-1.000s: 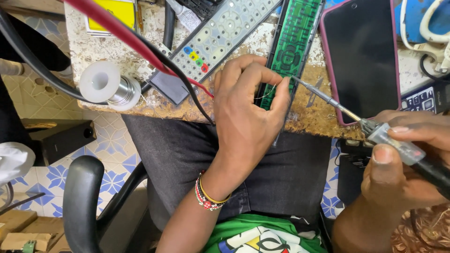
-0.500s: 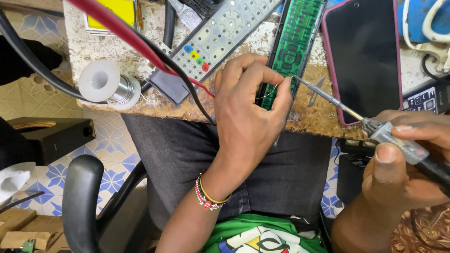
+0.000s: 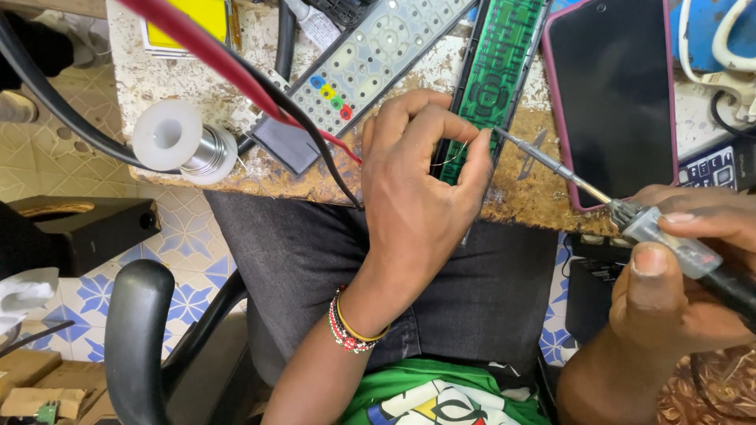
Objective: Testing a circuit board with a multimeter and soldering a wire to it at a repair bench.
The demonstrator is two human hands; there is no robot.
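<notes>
A long green circuit board lies on the worn workbench, its near end at the bench edge. My left hand rests at that end and pinches a thin solder wire between thumb and forefinger. My right hand grips a soldering iron by its clear and black handle. The iron's metal tip points left and meets the board just beside my left forefinger.
A grey remote keypad with coloured buttons lies left of the board. A solder spool sits at the bench's left edge, under red and black cables. A dark phone in a pink case lies right of the board. A chair arm is below left.
</notes>
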